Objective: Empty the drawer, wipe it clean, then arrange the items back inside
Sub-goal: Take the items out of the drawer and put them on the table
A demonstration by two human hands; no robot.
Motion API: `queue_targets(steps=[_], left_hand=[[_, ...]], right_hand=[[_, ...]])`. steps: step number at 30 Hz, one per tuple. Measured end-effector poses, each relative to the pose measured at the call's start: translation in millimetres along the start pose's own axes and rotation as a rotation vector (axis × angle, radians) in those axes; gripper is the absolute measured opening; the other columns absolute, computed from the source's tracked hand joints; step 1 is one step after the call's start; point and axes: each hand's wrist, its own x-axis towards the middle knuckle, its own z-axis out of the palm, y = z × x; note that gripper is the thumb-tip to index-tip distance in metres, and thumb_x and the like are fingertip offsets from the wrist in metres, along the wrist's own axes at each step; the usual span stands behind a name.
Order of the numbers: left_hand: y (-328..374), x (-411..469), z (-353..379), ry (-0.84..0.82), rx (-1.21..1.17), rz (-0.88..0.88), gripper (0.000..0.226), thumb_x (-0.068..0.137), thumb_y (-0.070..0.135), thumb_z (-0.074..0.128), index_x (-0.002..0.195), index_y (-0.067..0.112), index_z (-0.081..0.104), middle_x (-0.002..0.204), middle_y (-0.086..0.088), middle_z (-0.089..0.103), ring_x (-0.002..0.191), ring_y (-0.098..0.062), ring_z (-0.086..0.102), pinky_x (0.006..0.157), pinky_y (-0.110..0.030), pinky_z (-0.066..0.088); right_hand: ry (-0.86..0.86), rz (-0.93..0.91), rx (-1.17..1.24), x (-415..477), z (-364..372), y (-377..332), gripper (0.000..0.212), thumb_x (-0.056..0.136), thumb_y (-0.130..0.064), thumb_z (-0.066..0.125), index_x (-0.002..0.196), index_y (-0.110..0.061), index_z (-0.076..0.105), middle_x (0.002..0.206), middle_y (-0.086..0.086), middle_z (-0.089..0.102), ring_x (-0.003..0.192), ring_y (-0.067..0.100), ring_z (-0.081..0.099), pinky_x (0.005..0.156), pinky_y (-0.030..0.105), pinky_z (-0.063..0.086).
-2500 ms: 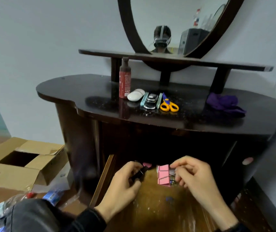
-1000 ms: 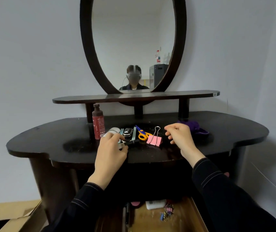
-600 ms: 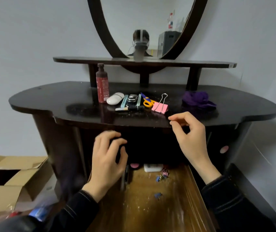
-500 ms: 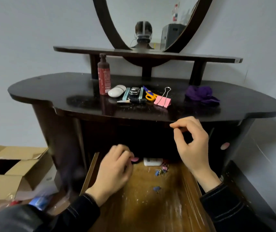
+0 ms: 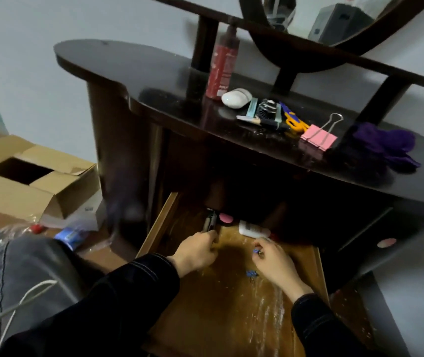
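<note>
1. your left hand (image 5: pixel 198 249) has its fingers curled tight on the near end of the dark pen (image 5: pixel 210 222); the rest of the pen runs away from your fingertips toward the back of the drawer (image 5: pixel 158 228)
2. your right hand (image 5: pixel 274 258) pinches a small blue clip (image 5: pixel 257 251) narrowly between thumb and forefinger; a loose blue clip (image 5: pixel 251 273) lies nearer you than those fingertips, beside the heel of the hand
3. a pink disc (image 5: pixel 226 218) and a white tube (image 5: pixel 253 229) lie just beyond your fingertips, in shadow at the back
4. the pinch has little to hold, so a quick lift could drop the clip; the pen, held by one end, could swing and knock the pink disc deeper; your sleeve may hide the loose clip, and you would then wipe over it
</note>
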Motion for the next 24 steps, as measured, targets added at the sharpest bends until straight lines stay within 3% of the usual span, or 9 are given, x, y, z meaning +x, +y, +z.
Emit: queue_targets(steps=[3,6,11,13,15,17,19,22,24], left_hand=[[-3.5,0.8,7.3,0.002,0.032,0.014,0.016,0.086,0.017,0.053,0.100,0.016,0.059,0.092,-0.002,0.065,0.078,-0.024,0.064,0.066,-0.038,0.056],[-5.9,2.3,11.4,-0.021,0.058,0.007,0.013,0.087,0.015,0.052,0.096,0.013,0.061,0.089,-0.004,0.067,0.076,-0.025,0.065,0.063,-0.036,0.053],[-6.3,4.3,7.1,-0.034,0.074,-0.002,0.013,0.089,0.016,0.053,0.095,0.011,0.064,0.089,-0.007,0.067,0.076,-0.027,0.064,0.063,-0.034,0.052],[-5.6,4.7,4.9,-0.037,0.064,-0.010,0.013,0.090,0.017,0.054,0.095,0.010,0.064,0.089,-0.008,0.067,0.077,-0.028,0.065,0.064,-0.035,0.052],[-4.1,4.1,3.2,-0.036,0.061,-0.016,0.013,0.090,0.017,0.054,0.095,0.009,0.064,0.090,-0.009,0.067,0.078,-0.029,0.065,0.065,-0.036,0.053],[-2.7,3.8,2.0,-0.041,0.066,-0.013,0.014,0.091,0.016,0.054,0.095,0.008,0.064,0.090,-0.009,0.068,0.078,-0.030,0.066,0.067,-0.037,0.055],[-2.0,2.7,1.0,-0.046,0.071,-0.003,0.015,0.091,0.016,0.053,0.094,0.007,0.065,0.089,-0.010,0.068,0.078,-0.030,0.066,0.067,-0.037,0.055],[-1.7,1.8,-0.1,-0.043,0.078,-0.001,0.015,0.091,0.015,0.052,0.093,0.006,0.064,0.089,-0.011,0.068,0.077,-0.030,0.065,0.064,-0.036,0.052],[-1.9,1.1,-0.6,-0.043,0.081,0.000,0.015,0.091,0.015,0.052,0.093,0.007,0.064,0.089,-0.011,0.068,0.077,-0.031,0.065,0.063,-0.035,0.051]], right_hand=[[0.008,0.034,-0.193,30.0,11.8,2.0,0.046,0.100,-0.028,0.053,0.145,-0.024,0.049,0.136,0.000,0.058,0.124,0.020,0.056,0.091,0.030,0.049],[-0.090,0.107,-0.348,56.0,14.0,-1.4,0.033,0.099,-0.030,0.050,0.130,-0.022,0.057,0.109,0.002,0.069,0.103,0.020,0.067,0.079,0.030,0.051],[-0.192,0.206,-0.406,82.1,19.9,-3.3,0.024,0.098,-0.027,0.051,0.120,-0.023,0.060,0.087,-0.006,0.059,0.088,0.014,0.062,0.071,0.024,0.045],[-0.239,0.215,-0.391,89.1,20.6,-2.5,0.032,0.100,-0.028,0.049,0.131,-0.024,0.056,0.110,-0.006,0.065,0.106,0.015,0.060,0.083,0.025,0.045],[-0.332,0.206,-0.290,93.5,15.9,-2.4,0.044,0.101,-0.031,0.049,0.145,-0.025,0.046,0.141,-0.001,0.056,0.129,0.021,0.051,0.103,0.032,0.040],[-0.385,0.196,-0.202,95.5,11.4,-5.1,0.051,0.101,-0.034,0.051,0.150,-0.023,0.041,0.147,0.004,0.051,0.134,0.026,0.049,0.108,0.038,0.039],[-0.338,0.265,-0.167,93.9,14.9,-6.5,0.044,0.101,-0.038,0.048,0.141,-0.020,0.051,0.138,0.003,0.056,0.128,0.024,0.052,0.108,0.037,0.041],[-0.248,0.272,-0.287,88.5,16.4,-11.1,0.035,0.098,-0.041,0.045,0.117,-0.016,0.060,0.096,0.002,0.062,0.092,0.019,0.061,0.087,0.035,0.050],[-0.277,0.188,-0.335,89.3,11.3,-11.4,0.033,0.100,-0.036,0.045,0.125,-0.017,0.057,0.092,-0.002,0.053,0.083,0.018,0.053,0.077,0.033,0.044]])
